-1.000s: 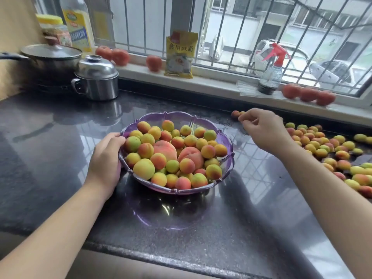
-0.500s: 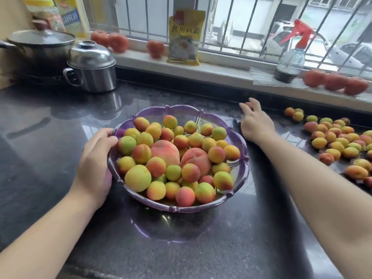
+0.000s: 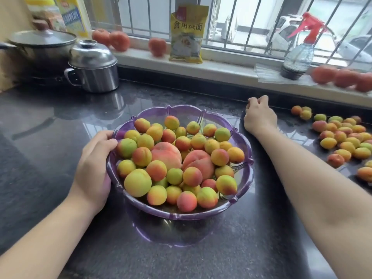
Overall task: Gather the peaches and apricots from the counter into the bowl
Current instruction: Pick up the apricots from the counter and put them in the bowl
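A purple plastic bowl (image 3: 181, 110) stands on the dark counter, heaped with small yellow-red apricots around two larger peaches (image 3: 167, 155). My left hand (image 3: 94, 168) grips the bowl's left rim, thumb over the edge. My right hand (image 3: 259, 115) lies on the counter just behind and right of the bowl, its fingers curled down over the spot where two small apricots lay; that fruit is hidden under the fingers. A spread of several loose apricots (image 3: 342, 137) covers the counter at the far right.
A steel lidded pot (image 3: 94, 71) and a dark pan (image 3: 40, 47) stand at the back left. On the window sill are tomatoes (image 3: 118, 40), a yellow packet (image 3: 188, 37) and a spray bottle (image 3: 298, 55). The counter's front edge runs below the bowl.
My right hand reached over the two apricots behind the bowl and its fingers have curled down on them. The left hand has stayed on the rim; the view has moved closer.
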